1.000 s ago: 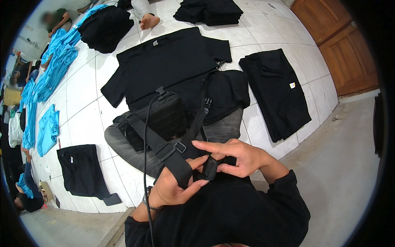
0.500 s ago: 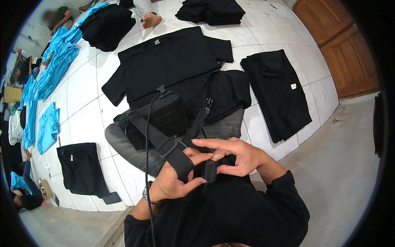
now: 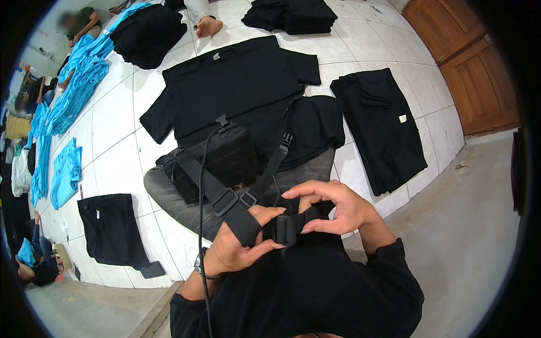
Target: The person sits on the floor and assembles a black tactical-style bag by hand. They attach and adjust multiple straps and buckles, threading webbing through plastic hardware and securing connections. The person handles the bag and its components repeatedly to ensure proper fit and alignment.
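Note:
In front of my chest, both hands are closed around parts of a black webbing strap (image 3: 243, 224). My left hand (image 3: 236, 248) grips the strap and the left side of a black buckle (image 3: 283, 230). My right hand (image 3: 341, 208) pinches the strap on the buckle's other side, thumb and fingers close to it. Whether the buckle is fastened I cannot tell. The strap runs up to a black pouch bag (image 3: 225, 155) lying on my crossed legs. A second strap with a side-release buckle (image 3: 286, 142) extends from it. A black cord (image 3: 202, 225) hangs past my left wrist.
A black T-shirt (image 3: 225, 84) lies spread ahead of me on white tiles. Folded black garments (image 3: 383, 141) are at right, others (image 3: 112, 228) at left. Black piles (image 3: 147, 36) and a bare foot (image 3: 208, 26) lie beyond. Blue garments (image 3: 79, 84) and people line the left; a wooden door (image 3: 479, 84) stands right.
My right hand has shifted slightly to the right and up, and its fingers have drawn back from my left hand's. More of the buckle and strap between them now shows.

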`<state>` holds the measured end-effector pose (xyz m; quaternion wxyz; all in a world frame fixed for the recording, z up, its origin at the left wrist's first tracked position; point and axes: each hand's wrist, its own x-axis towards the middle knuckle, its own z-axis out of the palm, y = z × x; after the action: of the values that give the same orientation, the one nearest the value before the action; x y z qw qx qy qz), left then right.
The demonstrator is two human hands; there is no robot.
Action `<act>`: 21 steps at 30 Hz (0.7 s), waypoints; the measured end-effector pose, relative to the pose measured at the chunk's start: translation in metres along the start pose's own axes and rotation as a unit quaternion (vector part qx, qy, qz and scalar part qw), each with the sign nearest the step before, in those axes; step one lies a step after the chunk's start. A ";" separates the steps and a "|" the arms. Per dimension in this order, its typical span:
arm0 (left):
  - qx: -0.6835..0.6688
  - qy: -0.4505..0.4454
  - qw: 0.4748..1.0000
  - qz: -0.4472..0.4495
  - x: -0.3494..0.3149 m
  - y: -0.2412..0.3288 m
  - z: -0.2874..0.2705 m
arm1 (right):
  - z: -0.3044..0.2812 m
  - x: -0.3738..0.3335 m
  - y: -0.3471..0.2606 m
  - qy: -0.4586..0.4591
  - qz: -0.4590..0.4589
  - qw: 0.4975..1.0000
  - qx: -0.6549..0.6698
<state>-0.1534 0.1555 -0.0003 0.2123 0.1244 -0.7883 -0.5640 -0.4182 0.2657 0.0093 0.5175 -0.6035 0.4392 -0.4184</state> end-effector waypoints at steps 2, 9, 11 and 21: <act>-0.002 0.004 1.000 0.006 0.001 0.000 0.000 | 0.002 0.003 0.002 0.018 -0.015 0.999 -0.041; 0.035 0.013 0.999 0.017 0.002 0.001 0.000 | -0.003 0.008 -0.019 0.083 -0.156 0.974 -0.143; 0.042 0.016 0.999 0.019 0.003 0.001 0.000 | 0.001 0.007 -0.024 0.023 -0.160 0.980 -0.119; 0.046 0.028 0.999 -0.010 -0.002 0.006 -0.002 | 0.020 0.006 -0.012 -0.031 -0.204 0.965 -0.161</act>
<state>-0.1506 0.1568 0.0056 0.2226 0.1579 -0.8056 -0.5258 -0.3962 0.2660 0.0190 0.3304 -0.7685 0.3520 -0.4200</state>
